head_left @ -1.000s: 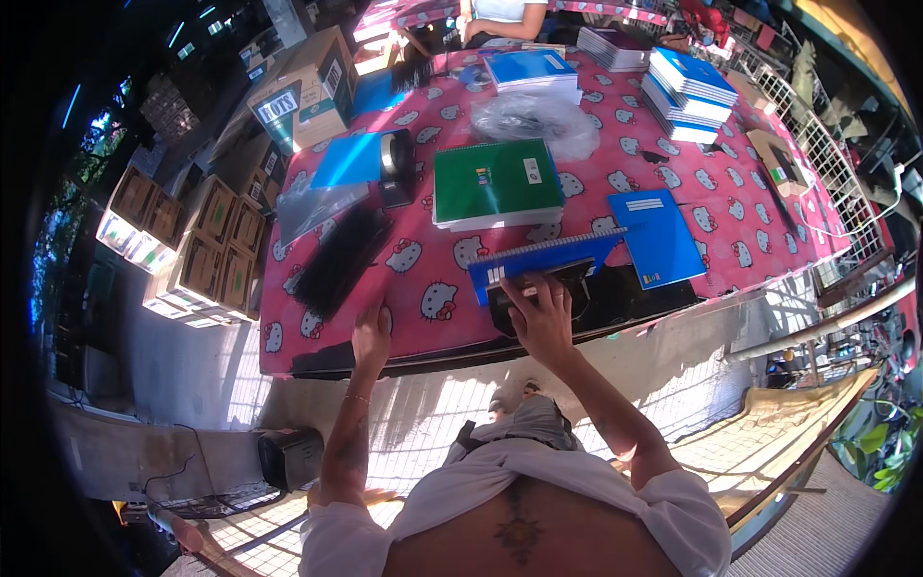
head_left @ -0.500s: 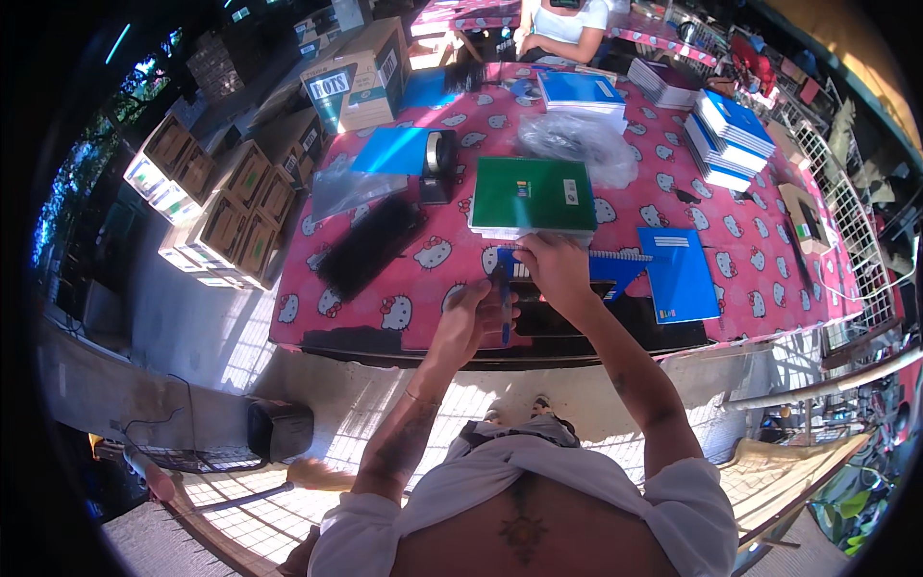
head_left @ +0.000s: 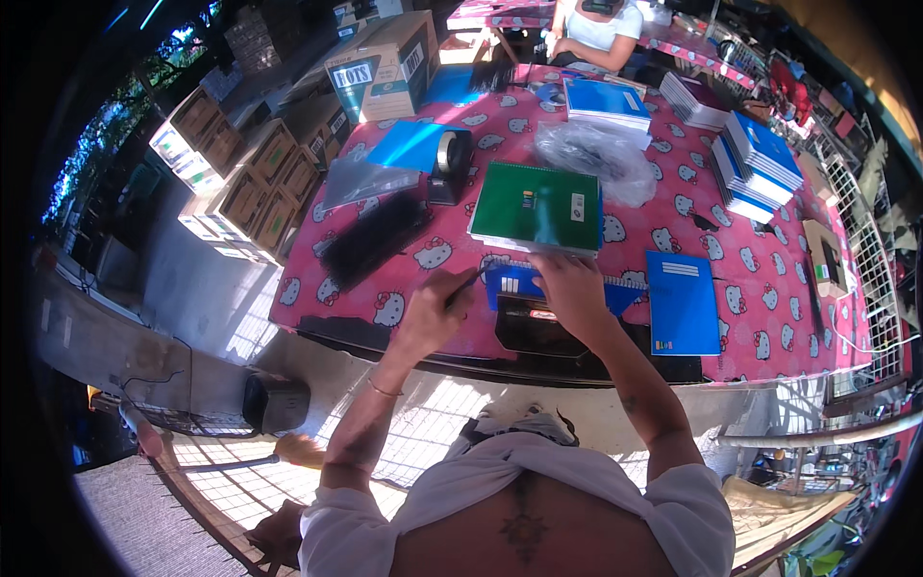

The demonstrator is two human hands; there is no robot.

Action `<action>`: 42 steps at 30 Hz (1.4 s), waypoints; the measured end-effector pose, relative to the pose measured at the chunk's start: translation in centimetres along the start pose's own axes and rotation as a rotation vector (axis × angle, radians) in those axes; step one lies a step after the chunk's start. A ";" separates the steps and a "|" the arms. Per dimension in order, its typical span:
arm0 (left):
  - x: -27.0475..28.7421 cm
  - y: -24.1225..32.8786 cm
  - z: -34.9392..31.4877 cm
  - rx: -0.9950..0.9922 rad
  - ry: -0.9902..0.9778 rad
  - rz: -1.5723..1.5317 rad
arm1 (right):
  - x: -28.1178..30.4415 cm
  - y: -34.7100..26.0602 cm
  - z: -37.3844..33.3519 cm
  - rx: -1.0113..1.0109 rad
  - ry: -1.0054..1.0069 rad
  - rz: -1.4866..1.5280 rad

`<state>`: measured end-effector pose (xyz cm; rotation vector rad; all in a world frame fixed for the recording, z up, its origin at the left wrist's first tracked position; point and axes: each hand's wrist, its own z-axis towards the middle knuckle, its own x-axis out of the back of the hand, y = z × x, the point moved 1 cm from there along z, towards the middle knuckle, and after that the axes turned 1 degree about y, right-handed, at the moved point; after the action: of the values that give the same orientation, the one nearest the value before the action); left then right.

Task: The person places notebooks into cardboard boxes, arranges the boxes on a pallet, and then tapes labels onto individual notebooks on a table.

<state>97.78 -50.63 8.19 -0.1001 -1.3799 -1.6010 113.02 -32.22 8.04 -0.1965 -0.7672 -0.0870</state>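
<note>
At the table's near edge my right hand (head_left: 574, 296) grips the top edge of a blue spiral notebook (head_left: 623, 293). The notebook stands against a dark, box-like stand (head_left: 543, 332), and its coil runs along the upper edge. My left hand (head_left: 437, 306) is closed around a slim dark tool (head_left: 469, 282), whose tip points at the left end of the coil; the fingers hide its kind. Just behind them lies a stack of notebooks with a green cover (head_left: 536, 207). A single blue notebook (head_left: 684, 303) lies flat to the right.
Left on the pink patterned table (head_left: 433, 255) lie a bundle of black strands (head_left: 377, 242), a tape dispenser (head_left: 449, 168) and clear plastic sleeves (head_left: 370, 183). Behind are a crumpled plastic bag (head_left: 606, 168) and blue notebook stacks (head_left: 755, 168). Cartons (head_left: 380, 72) stand far left; another person (head_left: 601, 34) sits beyond.
My left hand has drawn left and turned, so the tool now slants toward the coil's end. My right hand stays on the notebook, slightly nearer me. The view has shifted a little.
</note>
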 end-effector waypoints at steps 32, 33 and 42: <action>-7.0 2.2 8.5 -0.545 -0.202 0.427 | 2.3 13.2 -4.9 -1.112 -0.220 1.724; -7.2 1.0 8.5 -0.539 -0.201 0.426 | 2.7 12.9 -4.8 -1.114 -0.226 1.723; -7.7 -2.9 9.5 0.226 -0.350 -0.900 | 4.5 13.3 -11.1 -0.762 -0.097 1.340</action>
<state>95.00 -38.90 4.78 0.4606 -2.0374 -2.1941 125.75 -21.57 1.49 -1.4023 -0.5381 0.9214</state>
